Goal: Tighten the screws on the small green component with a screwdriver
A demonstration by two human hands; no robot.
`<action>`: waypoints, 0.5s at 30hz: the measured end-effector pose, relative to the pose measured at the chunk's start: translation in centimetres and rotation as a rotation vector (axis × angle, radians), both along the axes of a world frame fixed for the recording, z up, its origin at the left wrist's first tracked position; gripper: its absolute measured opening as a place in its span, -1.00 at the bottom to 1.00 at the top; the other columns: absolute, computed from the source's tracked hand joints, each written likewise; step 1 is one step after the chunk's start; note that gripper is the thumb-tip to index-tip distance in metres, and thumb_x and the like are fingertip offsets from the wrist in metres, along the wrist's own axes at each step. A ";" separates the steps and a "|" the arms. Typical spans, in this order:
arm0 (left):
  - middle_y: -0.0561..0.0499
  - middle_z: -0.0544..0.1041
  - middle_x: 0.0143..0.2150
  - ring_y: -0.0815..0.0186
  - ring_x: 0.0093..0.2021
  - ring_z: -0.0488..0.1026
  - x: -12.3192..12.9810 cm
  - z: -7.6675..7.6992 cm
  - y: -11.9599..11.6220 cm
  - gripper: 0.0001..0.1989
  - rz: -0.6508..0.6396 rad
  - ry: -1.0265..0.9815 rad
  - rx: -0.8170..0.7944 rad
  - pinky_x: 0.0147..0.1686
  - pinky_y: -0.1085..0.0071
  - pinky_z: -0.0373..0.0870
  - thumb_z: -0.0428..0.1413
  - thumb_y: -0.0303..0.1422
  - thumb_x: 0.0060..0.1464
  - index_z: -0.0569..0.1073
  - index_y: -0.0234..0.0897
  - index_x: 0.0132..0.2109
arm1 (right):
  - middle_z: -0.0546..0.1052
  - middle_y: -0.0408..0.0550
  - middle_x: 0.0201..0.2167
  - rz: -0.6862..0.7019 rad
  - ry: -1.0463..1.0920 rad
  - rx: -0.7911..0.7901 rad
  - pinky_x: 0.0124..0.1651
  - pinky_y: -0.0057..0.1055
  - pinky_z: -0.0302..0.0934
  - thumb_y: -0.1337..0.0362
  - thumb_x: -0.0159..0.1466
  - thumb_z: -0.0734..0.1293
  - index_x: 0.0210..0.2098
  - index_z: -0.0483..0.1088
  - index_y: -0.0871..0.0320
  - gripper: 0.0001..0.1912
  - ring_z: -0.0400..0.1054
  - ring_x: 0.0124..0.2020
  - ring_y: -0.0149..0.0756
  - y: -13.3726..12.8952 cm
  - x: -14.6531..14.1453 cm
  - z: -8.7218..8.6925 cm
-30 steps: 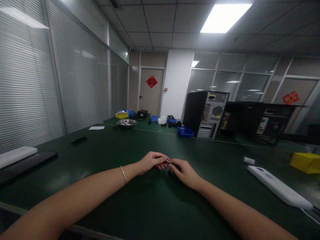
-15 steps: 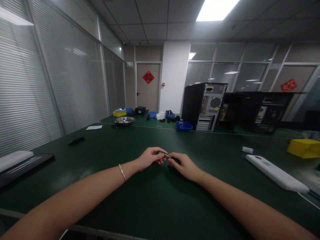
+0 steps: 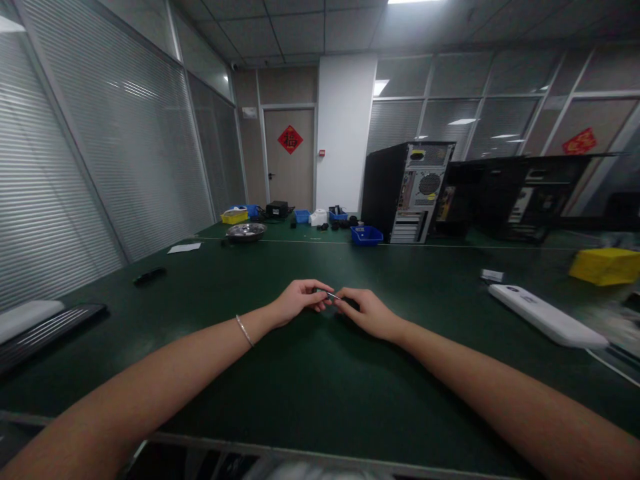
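Over the green table [image 3: 300,380], my two hands are close together, fingertips nearly touching. My left hand [image 3: 300,300], with a bracelet [image 3: 244,330] at its wrist, is closed in a pinch on one end of a small thin rod-like thing [image 3: 332,295]. A short, shiny metallic stretch of it spans the gap between the hands. Thumb and fingers of my right hand [image 3: 367,312] are closed at its other end, where something dark shows under the fingers. Its exact kind is too small and covered to make out.
A black keyboard [image 3: 55,333] is at left, near a dark slim object [image 3: 150,276] and white paper [image 3: 185,248]. Farther back are a metal bowl [image 3: 246,232], a blue bin [image 3: 367,235] and a computer tower [image 3: 407,193]. A white power strip [image 3: 547,317] and yellow box [image 3: 605,267] stand right.
The view has tipped downward, so the room and table things sit higher in the picture. Both hands keep their hold on the thin rod-like thing, which has turned slightly.
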State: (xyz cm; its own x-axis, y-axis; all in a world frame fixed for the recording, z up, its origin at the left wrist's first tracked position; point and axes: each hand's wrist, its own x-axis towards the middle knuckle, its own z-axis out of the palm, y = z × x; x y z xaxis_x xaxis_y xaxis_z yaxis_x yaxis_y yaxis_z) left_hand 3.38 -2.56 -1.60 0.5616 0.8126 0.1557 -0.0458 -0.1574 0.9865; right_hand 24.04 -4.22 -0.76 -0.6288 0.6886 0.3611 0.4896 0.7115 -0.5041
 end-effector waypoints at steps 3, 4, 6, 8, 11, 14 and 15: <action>-0.13 0.50 -0.27 0.38 -0.37 0.40 0.0 0.1 -0.1 -0.68 0.015 0.005 -0.018 -0.31 0.37 0.32 0.13 -0.33 -0.01 0.42 -0.42 -0.10 | 0.47 -0.11 -0.41 -0.011 -0.007 -0.010 -0.30 -0.45 0.16 0.16 0.28 0.13 -0.25 0.38 0.17 -0.73 0.31 -0.40 -0.37 0.1 0.0 -0.1; -0.13 0.50 -0.26 0.38 -0.37 0.39 0.0 0.1 -0.1 -0.67 0.017 0.006 -0.021 -0.30 0.37 0.32 0.14 -0.33 -0.02 0.42 -0.42 -0.10 | 0.47 -0.11 -0.41 -0.011 -0.009 -0.013 -0.30 -0.45 0.16 0.16 0.28 0.13 -0.25 0.38 0.17 -0.73 0.31 -0.41 -0.37 0.1 0.0 -0.1; -0.13 0.50 -0.26 0.38 -0.37 0.40 0.0 0.1 -0.1 -0.66 0.012 0.004 -0.021 -0.30 0.38 0.31 0.14 -0.32 -0.02 0.42 -0.41 -0.09 | 0.47 -0.11 -0.42 -0.012 -0.013 -0.014 -0.31 -0.45 0.15 0.16 0.28 0.13 -0.25 0.38 0.17 -0.73 0.31 -0.41 -0.37 0.1 0.1 -0.1; -0.13 0.50 -0.25 0.38 -0.36 0.40 -0.1 0.0 0.0 -0.67 -0.001 -0.005 -0.016 -0.30 0.38 0.31 0.13 -0.32 0.00 0.42 -0.41 -0.08 | 0.46 -0.11 -0.41 -0.010 -0.014 -0.013 -0.31 -0.46 0.15 0.17 0.28 0.13 -0.25 0.37 0.16 -0.74 0.30 -0.41 -0.37 0.0 0.1 -0.1; -0.14 0.50 -0.24 0.37 -0.35 0.40 -0.2 -0.1 0.1 -0.68 -0.017 -0.017 -0.014 -0.28 0.36 0.31 0.12 -0.35 0.01 0.41 -0.41 -0.07 | 0.47 -0.12 -0.41 -0.006 -0.016 -0.011 -0.31 -0.46 0.14 0.18 0.29 0.12 -0.26 0.37 0.16 -0.74 0.30 -0.41 -0.37 0.0 0.1 -0.1; -0.14 0.50 -0.24 0.37 -0.34 0.40 -0.2 -0.2 0.1 -0.68 -0.019 -0.025 -0.020 -0.27 0.36 0.31 0.12 -0.35 0.01 0.41 -0.41 -0.07 | 0.46 -0.12 -0.41 -0.005 -0.014 -0.001 -0.32 -0.46 0.14 0.18 0.29 0.12 -0.27 0.37 0.16 -0.75 0.30 -0.41 -0.38 0.0 0.1 -0.1; -0.14 0.50 -0.24 0.37 -0.35 0.40 -0.2 -0.2 0.1 -0.67 -0.017 -0.025 -0.022 -0.27 0.36 0.31 0.12 -0.34 0.00 0.41 -0.41 -0.07 | 0.46 -0.12 -0.41 -0.004 -0.013 0.002 -0.32 -0.46 0.14 0.18 0.29 0.12 -0.27 0.37 0.16 -0.74 0.30 -0.41 -0.37 0.0 0.1 -0.1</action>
State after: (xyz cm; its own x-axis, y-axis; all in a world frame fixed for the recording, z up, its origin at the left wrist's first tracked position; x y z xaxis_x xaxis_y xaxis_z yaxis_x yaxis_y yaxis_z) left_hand 3.20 -2.44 -1.84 0.5717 0.8062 0.1521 -0.0728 -0.1348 0.9882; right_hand 24.14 -4.20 -0.87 -0.6305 0.6906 0.3544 0.4994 0.7104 -0.4958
